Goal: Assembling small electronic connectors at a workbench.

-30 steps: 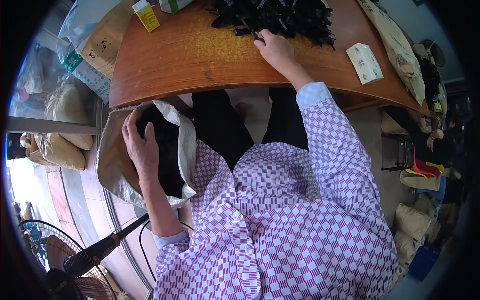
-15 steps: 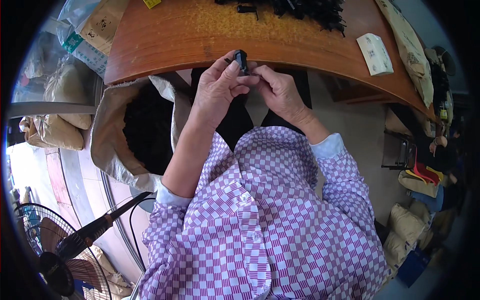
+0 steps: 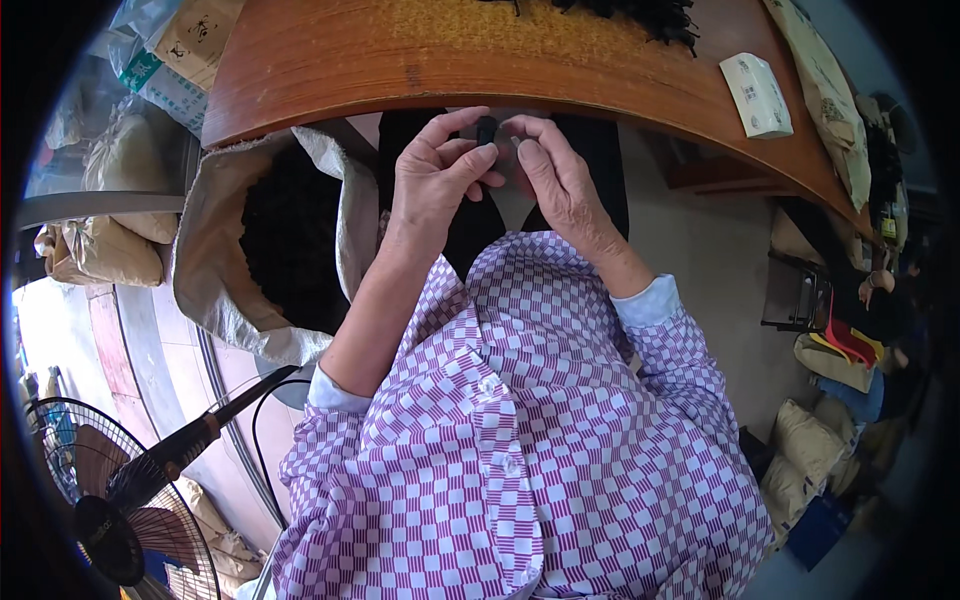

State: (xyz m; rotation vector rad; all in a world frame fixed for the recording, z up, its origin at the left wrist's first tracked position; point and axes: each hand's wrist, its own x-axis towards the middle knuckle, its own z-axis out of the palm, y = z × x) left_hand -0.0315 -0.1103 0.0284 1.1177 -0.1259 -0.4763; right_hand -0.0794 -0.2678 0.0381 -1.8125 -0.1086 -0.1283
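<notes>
Between the thumb and fingers of my left hand [image 3: 432, 180] is a small black plastic part [image 3: 486, 130], held just off the near edge of the wooden table [image 3: 420, 70]. Close on its right, my right hand [image 3: 568, 195] has thumb and forefinger pinched together. A tiny pale bit seems to show at those fingertips, too small to name. The fingertips of the two hands are slightly apart. Far back on the table lies a pile of black parts [image 3: 640, 18], cut off by the picture's top edge.
An open woven sack [image 3: 215, 270] of black pieces stands left of my legs. Below it is a standing fan [image 3: 120, 520]. A white packet [image 3: 757, 95] lies at the table's right. Stuffed bags [image 3: 110, 250] fill the left side; more sacks [image 3: 805, 440] stand at the right.
My right hand has drawn slightly away from the black part, and its fingers have turned upward. In my left hand the part is tilted differently. The table sits a little higher in view.
</notes>
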